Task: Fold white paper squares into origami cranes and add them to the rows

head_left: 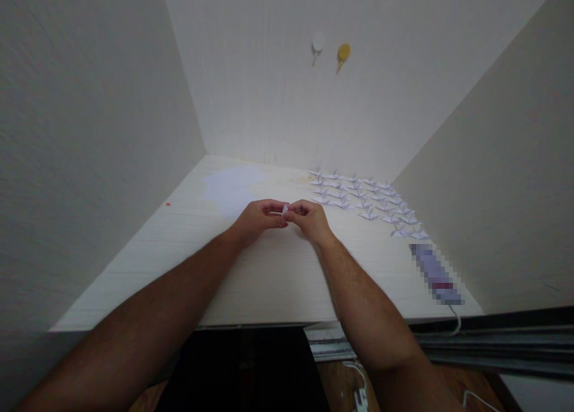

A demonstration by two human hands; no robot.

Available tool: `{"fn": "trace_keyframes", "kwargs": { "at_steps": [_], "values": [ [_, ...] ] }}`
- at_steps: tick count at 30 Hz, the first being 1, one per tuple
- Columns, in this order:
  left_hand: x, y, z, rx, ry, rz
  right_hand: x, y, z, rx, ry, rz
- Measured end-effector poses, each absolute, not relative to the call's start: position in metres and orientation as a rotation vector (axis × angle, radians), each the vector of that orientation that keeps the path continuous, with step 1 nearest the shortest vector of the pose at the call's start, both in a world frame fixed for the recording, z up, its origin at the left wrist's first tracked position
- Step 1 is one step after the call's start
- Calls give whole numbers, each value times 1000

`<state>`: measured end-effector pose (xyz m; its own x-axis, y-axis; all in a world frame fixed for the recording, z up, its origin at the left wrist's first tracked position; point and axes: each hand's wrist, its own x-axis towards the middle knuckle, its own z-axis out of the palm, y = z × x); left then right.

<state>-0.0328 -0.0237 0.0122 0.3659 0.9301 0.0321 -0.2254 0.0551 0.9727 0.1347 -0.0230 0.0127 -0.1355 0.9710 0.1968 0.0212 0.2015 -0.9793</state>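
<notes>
A small folded piece of white paper (284, 211) is pinched between both hands above the middle of the white table. My left hand (262, 216) grips it from the left, thumb and fingers closed on its edge. From the right, my right hand (308, 216) pinches the same paper, fingertips close to those of the left. Much of the paper is covered by the fingers, so its exact shape cannot be made out. Several white paper cranes (343, 194) stand in rows to the right, beyond my right hand. White paper sheets (233, 186) lie behind my left hand.
A pixelated flat device (434, 274) with a white cable (458, 323) lies near the right edge of the table (269, 286). Walls close in at left, back and right. A white hook (318, 42) and a yellow hook (344, 52) hang on the back wall.
</notes>
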Motion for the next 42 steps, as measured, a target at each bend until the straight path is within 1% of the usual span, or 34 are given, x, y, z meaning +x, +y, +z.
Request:
{"fn": "trace_keyframes", "kwargs": {
  "at_steps": [15,23,30,38,42],
  "values": [
    [-32,-26,15,1144,802,1065,135,-22,11,-1066,-1508,1035],
    [-33,-24,12,1128,793,1056,135,-19,6,-1025,-1490,1096],
    [-32,-25,13,1178,819,1064,135,-18,3,-1085,-1543,990],
    [-31,-30,22,1273,934,1096,131,-22,10,-1080,-1473,1132],
    [-29,-31,25,1266,1016,1106,131,-22,7,-1103,-1551,1001]
  ]
}}
